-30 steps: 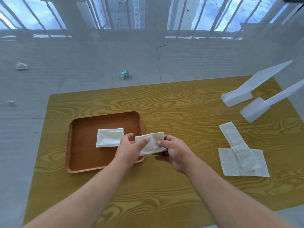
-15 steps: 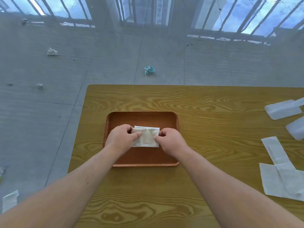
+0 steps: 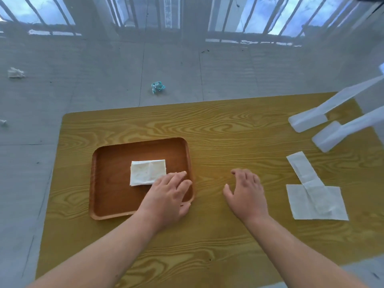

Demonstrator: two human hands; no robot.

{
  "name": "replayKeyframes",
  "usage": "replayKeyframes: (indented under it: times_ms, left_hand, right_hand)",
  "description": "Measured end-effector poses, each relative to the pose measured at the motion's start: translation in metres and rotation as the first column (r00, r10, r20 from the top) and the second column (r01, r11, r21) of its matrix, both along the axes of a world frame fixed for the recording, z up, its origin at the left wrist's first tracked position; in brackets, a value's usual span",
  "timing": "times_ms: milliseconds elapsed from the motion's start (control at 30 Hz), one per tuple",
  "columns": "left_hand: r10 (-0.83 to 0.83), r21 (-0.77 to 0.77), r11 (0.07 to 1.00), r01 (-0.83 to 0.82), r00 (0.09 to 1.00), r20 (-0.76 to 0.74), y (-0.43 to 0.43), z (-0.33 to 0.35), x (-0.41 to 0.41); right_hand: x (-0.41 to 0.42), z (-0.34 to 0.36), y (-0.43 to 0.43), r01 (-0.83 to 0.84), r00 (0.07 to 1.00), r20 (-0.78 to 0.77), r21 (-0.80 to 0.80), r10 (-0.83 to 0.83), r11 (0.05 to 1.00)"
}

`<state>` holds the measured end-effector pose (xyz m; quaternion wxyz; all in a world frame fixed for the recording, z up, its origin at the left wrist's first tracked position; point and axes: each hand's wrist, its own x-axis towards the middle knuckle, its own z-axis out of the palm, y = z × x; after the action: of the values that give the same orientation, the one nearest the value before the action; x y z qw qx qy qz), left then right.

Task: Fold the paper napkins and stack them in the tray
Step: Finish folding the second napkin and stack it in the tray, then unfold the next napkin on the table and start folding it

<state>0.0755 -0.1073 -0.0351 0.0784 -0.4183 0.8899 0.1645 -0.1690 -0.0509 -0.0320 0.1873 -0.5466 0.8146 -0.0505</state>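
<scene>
A brown wooden tray (image 3: 108, 196) lies on the left half of the yellow wood-grain table (image 3: 228, 132). Inside it rests a small stack of folded white napkins (image 3: 146, 172). My left hand (image 3: 169, 195) hovers over the tray's right side, fingers spread and empty, its fingertips just right of the stack. My right hand (image 3: 248, 193) is over bare table to the right of the tray, open and holding nothing. Flat unfolded white napkins (image 3: 315, 196) lie at the right of the table, one narrow strip angled across a wider sheet.
Two white plastic stand-like pieces (image 3: 324, 123) sit at the table's far right corner. Crumpled paper scraps lie on the grey floor beyond the table, one teal (image 3: 157, 87) and one white (image 3: 15, 72). The table's left edge and far edge are in view.
Both hands carried the folded napkin onto the napkin in the tray, let it go and drew back; my right hand moved right, out over the table.
</scene>
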Motion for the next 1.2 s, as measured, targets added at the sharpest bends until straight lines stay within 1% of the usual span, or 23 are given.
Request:
replayKeyframes:
  times_ms: [33, 100, 167, 233, 267, 333, 367, 433, 500, 567, 667, 733, 800, 867, 967, 1033, 1067, 1133, 1200]
  left_hand:
    - [-0.029, 0.021, 0.999, 0.029, 0.999, 0.015, 0.002, -0.002, -0.002]
    - [-0.084, 0.072, 0.994, 0.081, 0.996, 0.029, 0.009, -0.005, -0.015]
    - [-0.15, 0.08, 0.986, 0.148, 0.988, 0.027, 0.021, -0.005, -0.05]
    - [-0.196, 0.067, 0.979, 0.194, 0.98, 0.027, 0.029, -0.005, -0.072]
    - [-0.211, 0.064, 0.976, 0.21, 0.977, 0.023, 0.032, -0.005, -0.082]
    - [-0.229, 0.059, 0.972, 0.229, 0.973, 0.002, 0.039, -0.003, -0.099]
    - [-0.234, 0.06, 0.97, 0.234, 0.972, -0.008, 0.041, -0.001, -0.105]
    - [-0.242, 0.054, 0.968, 0.243, 0.97, -0.028, 0.046, 0.006, -0.117]
    - [-0.255, 0.02, 0.966, 0.256, 0.966, -0.051, 0.049, 0.01, -0.125]
    - [-0.275, -0.022, 0.962, 0.274, 0.959, -0.068, 0.051, 0.009, -0.128]
    - [-0.296, -0.058, 0.955, 0.292, 0.951, -0.087, 0.054, 0.001, -0.13]
    - [-0.315, -0.017, 0.949, 0.315, 0.948, -0.039, 0.056, -0.006, -0.131]
    - [-0.338, 0.06, 0.94, 0.335, 0.941, 0.035, 0.056, -0.015, -0.13]
    - [-0.347, 0.098, 0.936, 0.338, 0.933, 0.099, 0.056, -0.023, -0.127]
    - [-0.345, 0.062, 0.939, 0.34, 0.93, 0.126, 0.056, -0.026, -0.121]
    - [-0.322, 0.015, 0.946, 0.322, 0.941, 0.107, 0.055, -0.023, -0.12]
    - [-0.313, -0.003, 0.949, 0.315, 0.945, 0.093, 0.055, -0.022, -0.122]
    - [-0.322, -0.003, 0.946, 0.323, 0.944, 0.063, 0.057, -0.02, -0.13]
    - [-0.343, 0.004, 0.939, 0.343, 0.939, 0.024, 0.06, -0.019, -0.143]
  right_hand:
    - [-0.009, 0.0, 0.003, 0.051, 0.999, -0.006, -0.003, -0.051, 0.999]
    - [-0.031, 0.002, 0.013, 0.208, 0.978, -0.003, -0.007, -0.208, 0.978]
    - [-0.068, 0.006, 0.037, 0.391, 0.92, 0.01, 0.001, -0.391, 0.92]
    - [-0.084, 0.006, 0.056, 0.466, 0.883, 0.038, 0.038, -0.467, 0.884]
    - [-0.086, 0.006, 0.064, 0.476, 0.876, 0.059, 0.061, -0.479, 0.877]
    - [-0.08, 0.006, 0.074, 0.444, 0.888, 0.088, 0.09, -0.451, 0.892]
    - [-0.073, 0.007, 0.076, 0.403, 0.907, 0.1, 0.086, -0.41, 0.911]
    - [-0.058, 0.008, 0.076, 0.293, 0.938, 0.177, 0.05, -0.297, 0.955]
    - [-0.042, 0.012, 0.071, 0.193, 0.936, 0.299, 0.0, -0.184, 0.981]
    - [-0.035, 0.016, 0.064, 0.127, 0.934, 0.344, -0.067, -0.096, 0.99]
    - [-0.047, 0.016, 0.06, 0.04, 0.951, 0.31, -0.107, -0.005, 0.993]
    - [-0.065, 0.011, 0.062, -0.016, 0.963, 0.266, -0.064, 0.033, 0.998]
    - [-0.085, 0.004, 0.068, -0.048, 0.972, 0.231, 0.014, 0.043, 0.999]
    - [-0.105, -0.001, 0.075, -0.051, 0.981, 0.188, 0.062, 0.039, 0.997]
    - [-0.128, -0.003, 0.084, 0.019, 0.991, 0.131, 0.088, -0.03, 0.996]
    - [-0.137, -0.001, 0.087, 0.106, 0.987, 0.11, 0.075, -0.114, 0.991]
    - [-0.139, -0.001, 0.088, 0.126, 0.988, 0.088, 0.055, -0.13, 0.991]
    - [-0.137, -0.001, 0.088, 0.086, 0.996, 0.036, 0.015, -0.087, 0.996]
    - [-0.13, -0.003, 0.087, 0.004, 1.0, 0.024, 0.016, -0.004, 1.0]
